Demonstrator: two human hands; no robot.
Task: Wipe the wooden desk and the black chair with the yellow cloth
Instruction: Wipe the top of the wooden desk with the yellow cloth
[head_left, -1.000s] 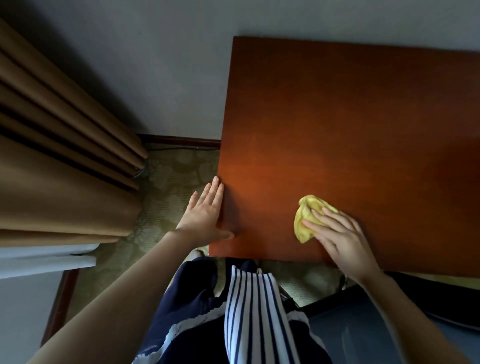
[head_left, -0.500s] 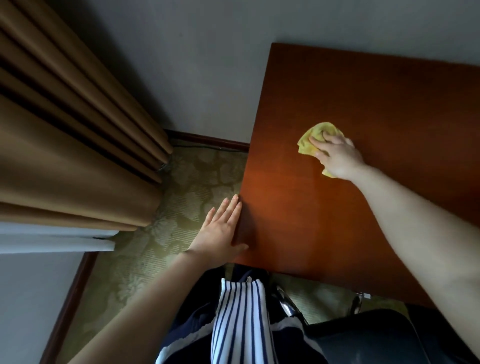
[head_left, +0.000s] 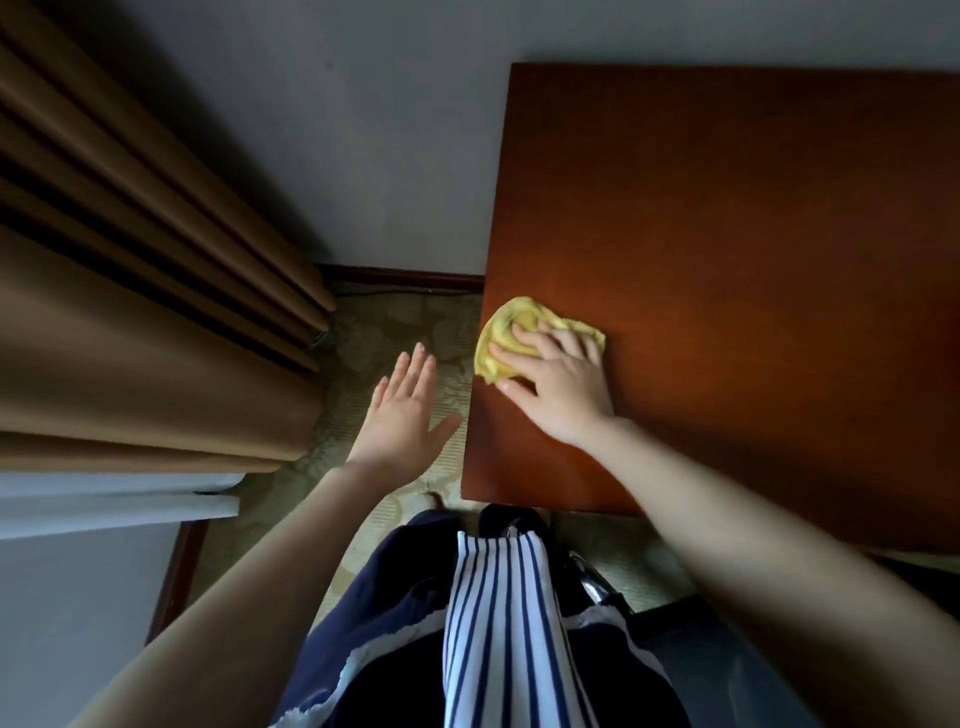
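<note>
Nearest, at the bottom edge, hangs a dark blue garment (head_left: 374, 623) with a blue-and-white striped strip of cloth (head_left: 498, 623), both cut off by the frame. To their right the black chair (head_left: 691, 654) shows only as a dark patch, mostly hidden behind the right forearm, with a small shiny part beside it too dim to identify. The left hand (head_left: 402, 415) hovers palm down over the patterned carpet (head_left: 374, 332), its fingers (head_left: 410, 369) straight and slightly apart and holding nothing. Its thumb tip lies just beside the left edge of the wooden desk (head_left: 727, 234), and whether it touches cannot be told. The right hand (head_left: 558, 387) lies on the desk near its near-left corner, fingers (head_left: 524, 332) spread flat on the yellow cloth (head_left: 511, 317) and pressing it down. The cloth is bunched right at the desk's left edge, partly covered by the hand. The desk's right side runs out of frame and its far part sinks into shadow. On the left, brown curtain folds (head_left: 130, 312) hang cropped, and beyond them are a dark skirting board (head_left: 405, 275) and a grey wall (head_left: 363, 130).
</note>
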